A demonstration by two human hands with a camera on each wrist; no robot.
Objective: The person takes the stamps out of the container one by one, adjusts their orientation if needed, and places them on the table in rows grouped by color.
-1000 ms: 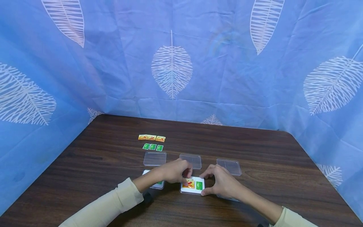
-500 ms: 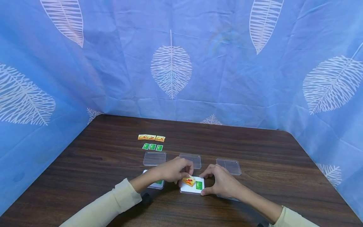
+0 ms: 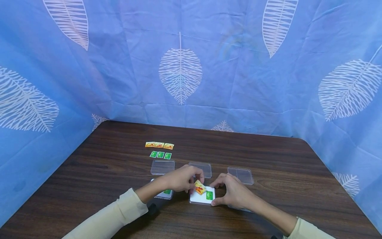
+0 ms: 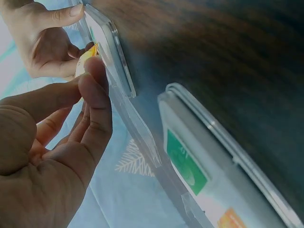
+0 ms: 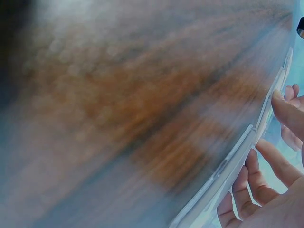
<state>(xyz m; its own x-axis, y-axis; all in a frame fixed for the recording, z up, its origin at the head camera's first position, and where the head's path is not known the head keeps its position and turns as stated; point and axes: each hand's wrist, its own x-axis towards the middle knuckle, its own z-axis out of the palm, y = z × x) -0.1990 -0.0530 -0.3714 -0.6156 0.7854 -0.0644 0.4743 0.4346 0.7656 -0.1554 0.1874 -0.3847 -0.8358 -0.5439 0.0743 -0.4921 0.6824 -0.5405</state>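
Note:
My left hand (image 3: 182,179) pinches a small yellow-and-orange printed card (image 3: 199,187) between thumb and forefinger. The card is tilted above the left part of a white-filled clear plastic case (image 3: 197,198). On that case's right part lies a small green printed card (image 3: 209,195). My right hand (image 3: 234,191) holds the same case at its right edge, thumb at the near corner and fingers at the far one. In the left wrist view, the yellow card (image 4: 85,61) shows at the fingertips of the left hand (image 4: 52,137), which hide part of it.
Another filled case (image 3: 167,194) lies under the left forearm, and a third (image 3: 241,209) is partly hidden by the right arm. Behind stand three clear lids (image 3: 162,167) in a row. Further back lie green cards (image 3: 160,155) and yellow cards (image 3: 159,145) on the dark wooden table (image 3: 286,172).
The yellow card lay flat on the case's left part; my left hand has raised and turned it. My right hand has stayed at the case's edge.

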